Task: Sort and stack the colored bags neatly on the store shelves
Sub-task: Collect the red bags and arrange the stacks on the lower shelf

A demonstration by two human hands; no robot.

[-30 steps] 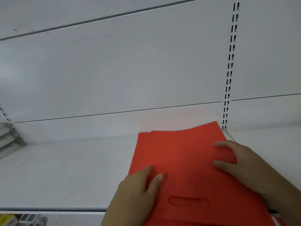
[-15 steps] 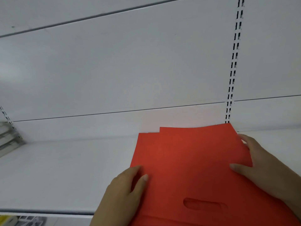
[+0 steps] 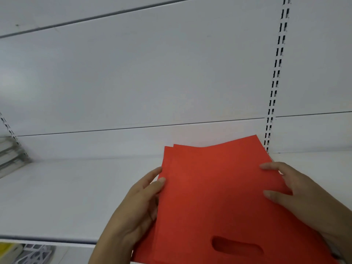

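Observation:
A stack of flat red bags (image 3: 215, 189) with an oval handle cutout (image 3: 237, 246) lies on the white shelf (image 3: 72, 197), its far edges slightly fanned and bowed upward. My left hand (image 3: 137, 210) rests against the stack's left edge, fingers straight along it and thumb tip on the top bag. My right hand (image 3: 297, 195) lies on the right side of the stack, with its forefinger and thumb stretched flat on the top bag. The lower right corner of the stack is hidden under my right hand.
A white back panel rises behind the shelf, with a slotted upright (image 3: 274, 88) just right of the stack. Stacked pale items (image 3: 9, 155) sit at the far left of the shelf. Below the shelf's front lip (image 3: 47, 240), yellow and patterned goods (image 3: 24, 253) show.
My left hand slid off the top of the stack to its left edge. My right hand shifted along the right side. The top bag moved slightly on the stack.

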